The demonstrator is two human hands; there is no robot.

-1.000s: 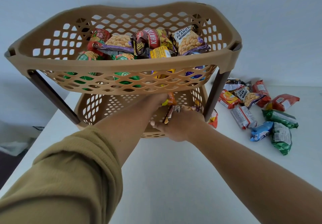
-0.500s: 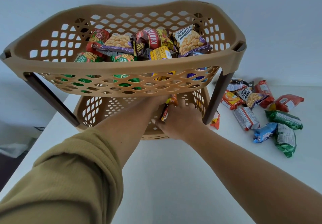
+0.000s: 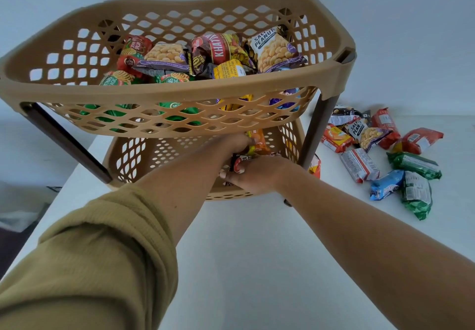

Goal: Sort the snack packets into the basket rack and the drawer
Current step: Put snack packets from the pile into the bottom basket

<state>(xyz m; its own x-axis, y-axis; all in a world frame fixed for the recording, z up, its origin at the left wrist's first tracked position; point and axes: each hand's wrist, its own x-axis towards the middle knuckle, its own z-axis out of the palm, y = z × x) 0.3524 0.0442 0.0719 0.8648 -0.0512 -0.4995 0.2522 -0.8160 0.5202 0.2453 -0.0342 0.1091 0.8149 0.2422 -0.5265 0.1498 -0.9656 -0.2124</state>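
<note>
Under the full top basket (image 3: 180, 93), the right hand (image 3: 257, 175) is gripping a dark packet (image 3: 239, 161) for the roomier lower basket (image 3: 133, 155); the left hand (image 3: 235, 142)'s grip is unclear.

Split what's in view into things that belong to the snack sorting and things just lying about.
Job in hand: basket rack; top-basket packets; loose packets on the table; dark packet gripped by the right hand; orange packet by the left hand.

Lying about: pale thing off the table's left edge, too blurred to name.
</note>
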